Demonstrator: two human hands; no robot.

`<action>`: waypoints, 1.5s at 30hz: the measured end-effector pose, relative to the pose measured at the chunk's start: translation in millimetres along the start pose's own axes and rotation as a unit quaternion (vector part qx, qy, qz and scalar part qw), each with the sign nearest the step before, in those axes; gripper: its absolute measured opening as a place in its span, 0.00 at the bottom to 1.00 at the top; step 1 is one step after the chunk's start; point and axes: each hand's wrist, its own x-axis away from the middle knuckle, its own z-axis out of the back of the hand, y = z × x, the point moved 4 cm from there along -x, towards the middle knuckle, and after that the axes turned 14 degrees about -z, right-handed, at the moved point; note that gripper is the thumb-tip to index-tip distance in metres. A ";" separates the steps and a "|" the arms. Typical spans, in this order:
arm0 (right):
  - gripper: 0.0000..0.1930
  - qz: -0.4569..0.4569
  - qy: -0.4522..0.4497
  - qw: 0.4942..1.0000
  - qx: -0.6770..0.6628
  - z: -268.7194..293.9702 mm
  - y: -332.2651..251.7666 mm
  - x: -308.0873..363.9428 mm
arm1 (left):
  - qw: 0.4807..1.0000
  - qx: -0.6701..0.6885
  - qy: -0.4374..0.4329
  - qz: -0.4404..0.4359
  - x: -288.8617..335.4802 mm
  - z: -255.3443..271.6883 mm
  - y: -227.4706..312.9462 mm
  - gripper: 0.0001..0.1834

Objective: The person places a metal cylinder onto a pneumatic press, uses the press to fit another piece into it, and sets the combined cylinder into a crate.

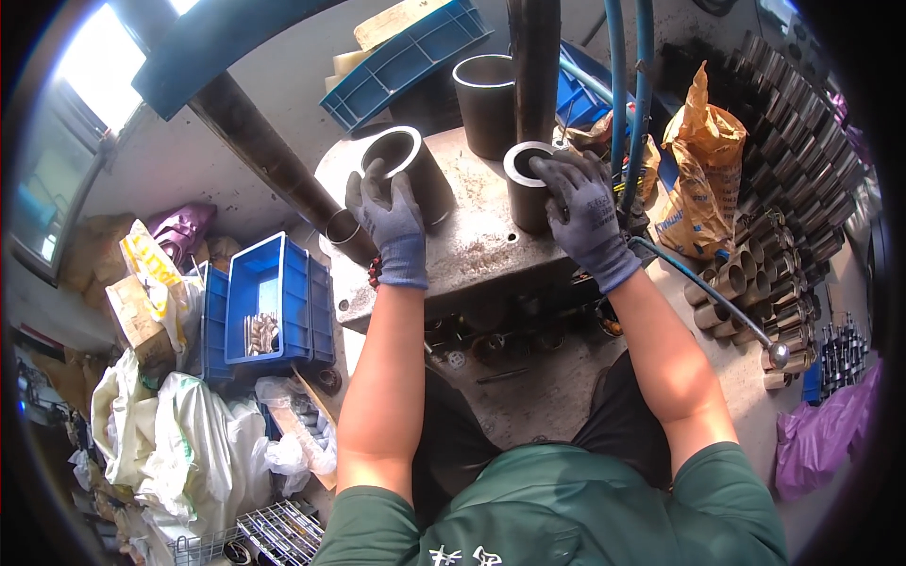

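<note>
A grey work glove covers my left hand, whose fingers bend over the near rim of a wide dark metal sleeve with a bright ring-shaped top edge. My right hand, gloved likewise, grips a narrower thick-walled metal sleeve, fingertips at its opening and thumb along its side. Both sleeves stand on a worn pale metal press table. Behind them rises another dark open cylinder. A short thin-walled tube is at the table's left edge, beside my left wrist.
Dark press columns flank the table; blue hoses hang at right. A ball-ended lever sticks out near my right arm. Blue bins and white sacks lie left. Stacked metal tubes and a brown paper sack crowd the right.
</note>
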 end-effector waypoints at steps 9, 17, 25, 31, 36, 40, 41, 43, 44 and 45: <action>0.30 -0.128 -0.055 0.972 -0.191 -12.0 45.8 5.3 | 0.982 -0.003 -0.144 0.124 5.3 84.6 30.2 0.18; 0.18 -0.300 -0.155 0.919 -0.202 20.3 34.6 24.1 | 0.847 -0.355 -0.396 -0.021 52.9 104.6 56.0 0.26; 0.14 -0.216 -0.311 0.883 -0.277 19.6 15.9 61.2 | 0.880 -0.295 -0.373 -0.002 62.8 85.2 54.9 0.25; 0.48 -0.210 -0.450 0.810 -0.311 18.7 8.7 96.4 | 0.907 0.112 -0.272 0.301 85.8 51.8 77.3 0.22; 0.44 -0.332 -0.442 0.613 -0.564 8.9 -13.9 108.7 | 0.821 0.257 -0.284 0.424 127.7 19.9 88.3 0.23; 0.25 -0.382 -0.409 0.669 -0.489 -7.7 17.6 129.2 | 0.835 0.192 -0.360 0.370 147.9 8.8 82.5 0.20; 0.22 -0.390 -0.400 0.707 -0.433 -11.5 28.3 137.8 | 0.835 0.189 -0.360 0.371 149.2 13.3 73.3 0.20; 0.18 -0.405 -0.376 0.722 -0.416 -18.0 47.0 155.2 | 0.921 -0.065 -0.381 0.049 132.1 32.0 54.2 0.20; 0.18 -0.420 -0.389 0.730 -0.373 -25.2 67.2 172.0 | 0.909 -0.180 -0.362 -0.105 119.8 38.6 49.6 0.22; 0.17 -0.437 -0.401 0.736 -0.328 -25.4 85.0 185.9 | 0.859 -0.304 -0.386 -0.141 108.0 41.8 49.0 0.27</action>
